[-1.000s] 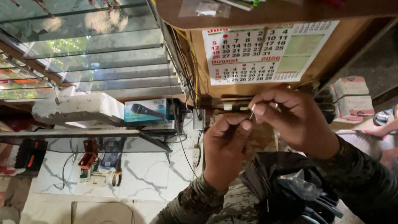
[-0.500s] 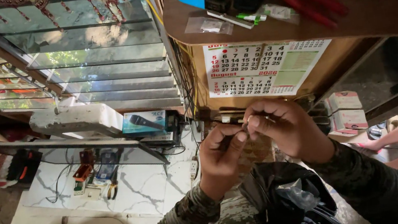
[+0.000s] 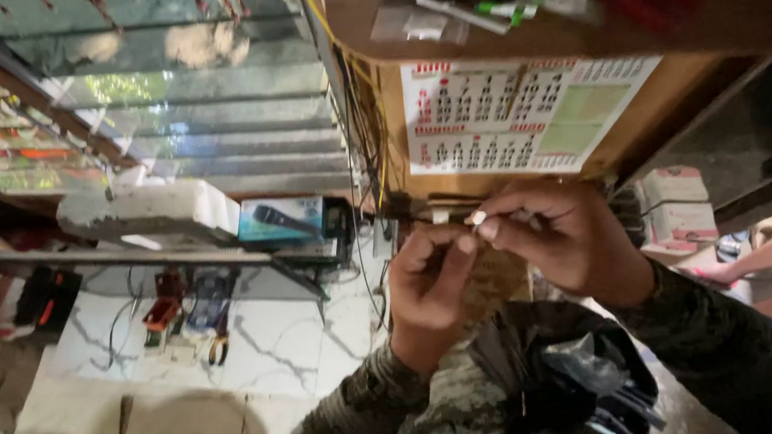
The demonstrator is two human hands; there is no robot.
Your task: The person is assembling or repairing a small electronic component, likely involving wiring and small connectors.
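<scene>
A wooden bench (image 3: 580,36) cuts across above the fingers, strewn with small tools too blurred to name; a paper calendar (image 3: 521,117) hangs on its side. Below the fingers lies pale marble floor (image 3: 264,345). The left hand (image 3: 428,280) and right hand (image 3: 556,240) meet, fingers (image 3: 485,226) pinched shut on a small pale piece (image 3: 478,218) between the fingertips, too tiny to identify. A dark bag (image 3: 562,372) sits just beneath both wrists.

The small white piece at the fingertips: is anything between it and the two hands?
Nothing visible. The right hand pinches the small white piece at its fingertips, and the left hand meets it from below, thumb close to the piece. No other thing comes between them.
</scene>
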